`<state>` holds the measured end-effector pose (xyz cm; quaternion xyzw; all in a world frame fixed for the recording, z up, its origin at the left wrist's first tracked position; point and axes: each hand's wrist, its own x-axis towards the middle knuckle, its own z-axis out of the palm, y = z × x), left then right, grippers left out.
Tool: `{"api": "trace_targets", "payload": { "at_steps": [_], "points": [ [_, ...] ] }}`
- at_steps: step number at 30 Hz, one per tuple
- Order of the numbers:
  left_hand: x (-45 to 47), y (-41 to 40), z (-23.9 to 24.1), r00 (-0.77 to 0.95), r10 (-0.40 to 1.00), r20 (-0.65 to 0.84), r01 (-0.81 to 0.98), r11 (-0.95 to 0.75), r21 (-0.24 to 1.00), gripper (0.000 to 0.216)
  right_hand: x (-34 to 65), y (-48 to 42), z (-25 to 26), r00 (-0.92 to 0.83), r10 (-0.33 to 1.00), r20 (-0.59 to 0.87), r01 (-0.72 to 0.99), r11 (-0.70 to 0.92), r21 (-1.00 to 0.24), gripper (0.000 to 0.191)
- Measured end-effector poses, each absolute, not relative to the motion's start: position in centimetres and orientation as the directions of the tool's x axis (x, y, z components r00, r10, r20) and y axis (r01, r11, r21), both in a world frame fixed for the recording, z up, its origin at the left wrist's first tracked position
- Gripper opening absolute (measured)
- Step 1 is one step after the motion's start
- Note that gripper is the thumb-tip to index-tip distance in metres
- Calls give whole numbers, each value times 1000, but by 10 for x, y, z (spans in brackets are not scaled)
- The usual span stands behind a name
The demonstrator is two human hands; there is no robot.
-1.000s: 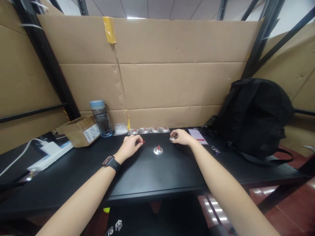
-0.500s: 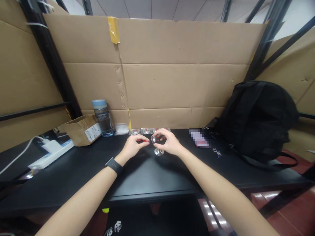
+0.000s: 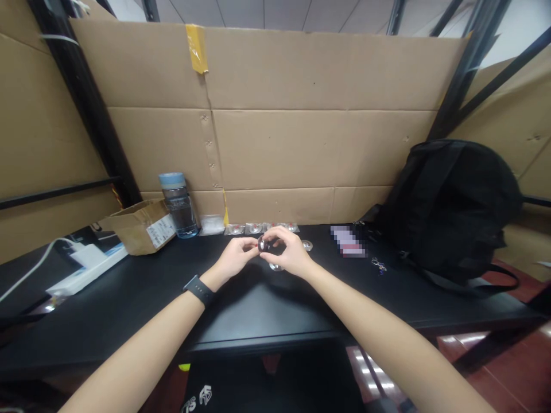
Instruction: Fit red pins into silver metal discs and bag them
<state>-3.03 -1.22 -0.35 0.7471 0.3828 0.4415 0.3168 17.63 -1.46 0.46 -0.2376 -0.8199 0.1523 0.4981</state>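
Over the black desk point(image 3: 258, 310), well left of the black backpack point(image 3: 447, 201), the two hands meet. The right hand point(image 3: 293, 255) and the left hand point(image 3: 235, 259) both pinch a small round shiny piece point(image 3: 263, 245) in closed fingertips, lifted clear; a metal disc point(image 3: 307, 245) lies slightly nearer the backpack

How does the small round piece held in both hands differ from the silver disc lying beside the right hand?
The small round piece is held above the black desk, pinched between left hand and right hand; the silver disc lies flat on it, untouched. The piece looks dark and half hidden by fingers; the disc is bright, in full view. Both are small and round.
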Motion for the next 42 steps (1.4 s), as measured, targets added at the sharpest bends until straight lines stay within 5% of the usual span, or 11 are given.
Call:
{"api": "trace_targets", "payload": {
  "at_steps": [27, 35, 42],
  "points": [
    [-29, -19, 1, 169, 888, 428, 104, -448, 888, 37, 173, -17, 2, -347, 547, 762, 131, 833, -538, 29],
    [-23, -24, 3, 91, 864, 495, 108, -503, 858, 25, 170, -12, -3, -330, 742, 583, -162, 564, -810, 42],
    [-21, -29, 5, 65, 761, 646, 270, -637, 722, 14, 173, -11, -2, -393, 772, 500, -291, 411, -864, 49]
  ]
}}
